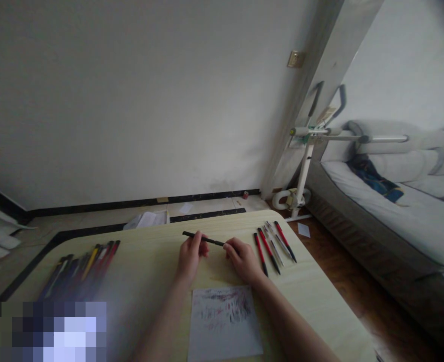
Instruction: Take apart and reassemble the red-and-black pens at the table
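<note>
A slim black pen (210, 240) is held level above the table by both hands. My left hand (191, 255) pinches it near its left part, and the black end sticks out past the thumb. The fingers of my right hand (241, 257) are closed around its right end, so that tip is hidden. Below the hands lies a white sheet of paper (225, 327) with dark and reddish scribbled strokes. To the right of my right hand, several pens (270, 250) rest side by side, some red and black, some clear.
On the left of the pale wooden table (142, 281) lies a row of several pens (89, 264), partly blurred. Papers in a white box (150, 219) stand beyond the far edge. A white exercise stand (302, 173) and a sofa (395, 201) are at the right.
</note>
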